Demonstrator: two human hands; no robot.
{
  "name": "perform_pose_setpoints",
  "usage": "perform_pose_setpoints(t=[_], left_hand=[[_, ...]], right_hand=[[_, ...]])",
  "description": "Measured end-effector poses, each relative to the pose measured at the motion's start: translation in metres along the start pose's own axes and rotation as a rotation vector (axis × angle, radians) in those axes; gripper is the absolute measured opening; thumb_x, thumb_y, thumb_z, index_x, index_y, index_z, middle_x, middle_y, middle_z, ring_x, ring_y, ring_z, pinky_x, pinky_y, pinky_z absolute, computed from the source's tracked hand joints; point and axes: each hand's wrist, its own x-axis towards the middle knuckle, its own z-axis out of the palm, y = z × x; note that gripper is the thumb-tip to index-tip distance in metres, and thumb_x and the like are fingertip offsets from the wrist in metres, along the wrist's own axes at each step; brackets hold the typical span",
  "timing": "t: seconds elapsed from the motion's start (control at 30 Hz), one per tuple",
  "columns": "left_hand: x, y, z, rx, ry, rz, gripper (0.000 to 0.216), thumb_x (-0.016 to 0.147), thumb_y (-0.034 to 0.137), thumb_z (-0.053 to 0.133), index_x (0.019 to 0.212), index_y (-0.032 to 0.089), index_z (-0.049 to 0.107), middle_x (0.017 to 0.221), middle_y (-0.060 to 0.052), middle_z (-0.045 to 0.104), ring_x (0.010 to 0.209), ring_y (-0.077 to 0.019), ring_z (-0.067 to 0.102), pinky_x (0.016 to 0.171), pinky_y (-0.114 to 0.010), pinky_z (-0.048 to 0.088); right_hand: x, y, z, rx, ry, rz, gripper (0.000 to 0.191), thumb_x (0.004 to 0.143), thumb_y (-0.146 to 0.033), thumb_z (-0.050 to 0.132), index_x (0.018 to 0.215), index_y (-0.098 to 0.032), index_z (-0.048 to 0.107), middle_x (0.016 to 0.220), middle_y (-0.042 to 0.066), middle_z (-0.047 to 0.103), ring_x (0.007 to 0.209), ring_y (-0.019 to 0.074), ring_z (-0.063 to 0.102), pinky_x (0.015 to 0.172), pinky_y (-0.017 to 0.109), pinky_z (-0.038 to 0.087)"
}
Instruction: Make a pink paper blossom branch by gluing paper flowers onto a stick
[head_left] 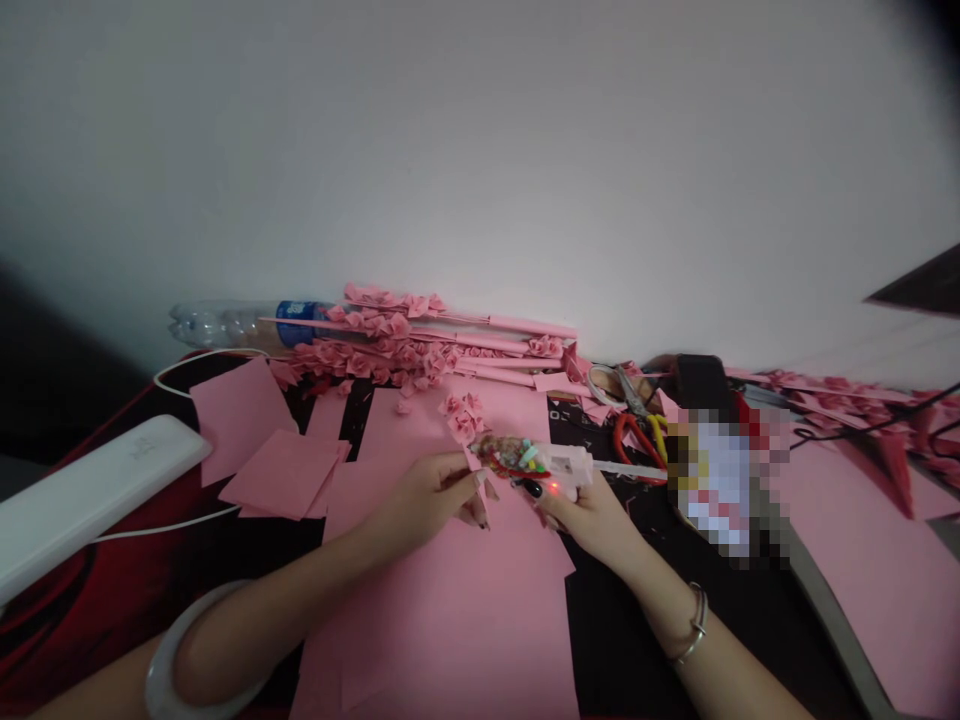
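My right hand (589, 515) is closed around a glue gun (566, 465) with a glue stick (630, 469) poking out of its back end and a small red light glowing. Colourful bits cover the front of the gun, which points left. In my left hand (446, 495), the fingers pinch a small folded piece of pink paper (489, 490) by the gun's front. Just above my left fingers shows a cluster of pink paper flowers (463, 415); whether it joins the pinched paper I cannot tell. Beneath both hands lie large pink paper sheets (457, 620).
Pink paper flower stems (420, 350) are piled along the wall beside a plastic bottle (225, 325). Scissors (634, 435) lie at the right, near a dark phone-like object (701, 378). Square pink papers (285, 472) and a white oblong device (105, 500) lie at the left.
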Motion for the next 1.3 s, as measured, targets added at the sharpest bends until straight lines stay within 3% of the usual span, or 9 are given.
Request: perform_pose_setpoints(t=[0.27,0.77,1.0,1.2,1.3], left_hand=[[-0.001,-0.001,0.000,0.018,0.011,0.009,0.027,0.086,0.041,0.058,0.073,0.019,0.067,0.062,-0.002,0.067,0.061,-0.0203,0.068,0.067,-0.034,0.057],[-0.001,0.000,0.000,0.016,0.003,-0.002,0.025,0.086,0.040,0.057,0.075,0.018,0.065,0.061,-0.002,0.066,0.061,-0.0189,0.066,0.067,-0.033,0.056],[0.002,-0.005,-0.002,0.011,0.005,-0.005,0.024,0.086,0.040,0.057,0.072,0.020,0.064,0.062,-0.002,0.066,0.061,-0.0192,0.066,0.066,-0.033,0.055],[0.002,-0.006,-0.002,0.007,0.036,0.000,0.023,0.085,0.039,0.059,0.074,0.020,0.064,0.060,-0.001,0.066,0.059,-0.0176,0.065,0.065,-0.031,0.054],[0.001,-0.001,-0.002,-0.006,0.066,-0.005,0.021,0.084,0.038,0.059,0.077,0.019,0.066,0.061,-0.001,0.065,0.058,-0.0163,0.064,0.062,-0.029,0.053]], right_hand=[[0.000,-0.001,0.000,-0.051,0.002,-0.008,0.023,0.092,-0.038,0.054,0.097,-0.018,0.064,0.059,-0.005,0.047,0.049,0.0104,0.039,0.046,0.022,0.036],[-0.001,-0.003,0.000,-0.121,0.038,-0.014,0.014,0.088,-0.029,0.053,0.087,-0.019,0.061,0.058,-0.004,0.048,0.049,0.0111,0.041,0.046,0.022,0.037],[-0.001,-0.018,0.000,-0.432,0.102,-0.189,0.019,0.086,-0.026,0.050,0.072,-0.019,0.061,0.057,-0.001,0.053,0.051,0.0138,0.047,0.049,0.025,0.039],[-0.008,-0.021,-0.005,-0.645,0.099,-0.184,0.015,0.089,-0.029,0.054,0.093,-0.019,0.064,0.078,0.005,0.069,0.064,0.0179,0.064,0.058,0.026,0.048],[-0.008,-0.014,-0.010,-0.756,0.262,-0.230,0.017,0.086,-0.026,0.054,0.098,-0.020,0.065,0.084,0.007,0.073,0.069,0.0202,0.068,0.062,0.027,0.050]])
